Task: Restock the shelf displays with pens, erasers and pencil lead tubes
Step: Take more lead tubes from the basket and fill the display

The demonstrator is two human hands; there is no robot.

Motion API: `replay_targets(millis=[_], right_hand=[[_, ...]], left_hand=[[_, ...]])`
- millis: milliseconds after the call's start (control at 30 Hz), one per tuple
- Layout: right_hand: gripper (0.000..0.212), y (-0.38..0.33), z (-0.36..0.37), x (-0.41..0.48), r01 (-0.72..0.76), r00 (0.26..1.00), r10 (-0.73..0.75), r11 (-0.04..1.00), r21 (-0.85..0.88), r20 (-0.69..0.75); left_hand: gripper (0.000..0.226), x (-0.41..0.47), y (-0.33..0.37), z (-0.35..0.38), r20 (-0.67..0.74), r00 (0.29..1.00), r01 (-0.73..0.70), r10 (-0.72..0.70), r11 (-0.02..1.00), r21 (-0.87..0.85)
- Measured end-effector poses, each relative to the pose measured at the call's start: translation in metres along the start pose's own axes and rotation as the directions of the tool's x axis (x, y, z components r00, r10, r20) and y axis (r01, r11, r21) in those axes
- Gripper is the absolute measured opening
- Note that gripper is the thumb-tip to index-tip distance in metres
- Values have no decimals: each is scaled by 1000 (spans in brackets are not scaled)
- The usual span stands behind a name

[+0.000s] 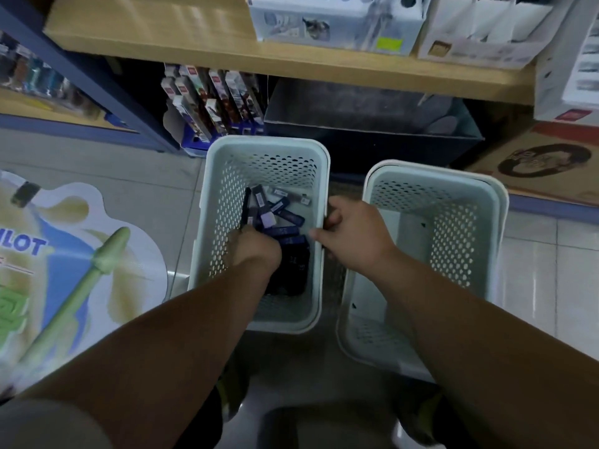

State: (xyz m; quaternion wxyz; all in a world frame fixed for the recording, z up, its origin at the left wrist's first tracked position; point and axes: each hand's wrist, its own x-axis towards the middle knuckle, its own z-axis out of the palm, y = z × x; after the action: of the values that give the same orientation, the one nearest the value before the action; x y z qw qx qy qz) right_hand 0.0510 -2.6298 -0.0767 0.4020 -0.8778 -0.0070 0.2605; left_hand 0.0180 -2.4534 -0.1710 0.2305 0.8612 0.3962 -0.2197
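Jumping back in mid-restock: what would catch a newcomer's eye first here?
Two pale perforated baskets sit on the floor: the left basket holds small dark packs, the right basket looks nearly empty. The left hand reaches among the packs; the right hand grips the left basket's right rim. A large printed cutout lies on the tiles at left.

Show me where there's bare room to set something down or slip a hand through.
The right basket is nearly empty. The wooden shelf is bare left of the white box. Floor tiles lie open between poster and left basket. Crowded: the left basket, with tubes and left hand.
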Motion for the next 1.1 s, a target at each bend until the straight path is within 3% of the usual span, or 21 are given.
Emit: replay_targets(millis=[167,467,533,633,667,700,733,800,900,1000,1100], right_hand=[[25,-1,-2,0,-22,999,21,998,66,29],[20,1,-4,-2,-25,999,22,993,112,32],[20,2,-4,-1,-22,999,19,994,103,29],[23,4,-3,0,-15,1000,14,997,70,21],[23,5,-3,1,-19,1000,17,997,72,21],[20,6,-3,1,-20,1000,18,997,74,24],[19,8,-4,2,-20,999,18,997,77,28],[27,11,-5,1,-22,999,18,995,95,41],[45,16,-7,-1,-7,999,2,995,101,49],[49,18,-7,-1,-11,999,4,991,130,54],[48,18,-7,0,-14,999,7,990,139,50]], left_hand=[[30,11,-8,13,56,992,-110,112,993,-46],[5,32,-9,8,160,986,29,42,908,-418],[9,36,-2,8,157,988,88,-5,847,-525],[33,50,12,11,225,967,238,-118,731,-639],[38,52,19,5,234,949,314,-211,687,-656],[41,56,19,7,176,968,239,-177,865,-442],[44,61,25,8,165,981,153,-106,939,-308],[42,70,41,3,303,927,372,-223,651,-661],[48,70,52,4,322,915,400,-243,650,-646],[48,72,61,1,383,895,435,-228,631,-642],[77,78,61,1,378,881,473,-285,589,-656]])
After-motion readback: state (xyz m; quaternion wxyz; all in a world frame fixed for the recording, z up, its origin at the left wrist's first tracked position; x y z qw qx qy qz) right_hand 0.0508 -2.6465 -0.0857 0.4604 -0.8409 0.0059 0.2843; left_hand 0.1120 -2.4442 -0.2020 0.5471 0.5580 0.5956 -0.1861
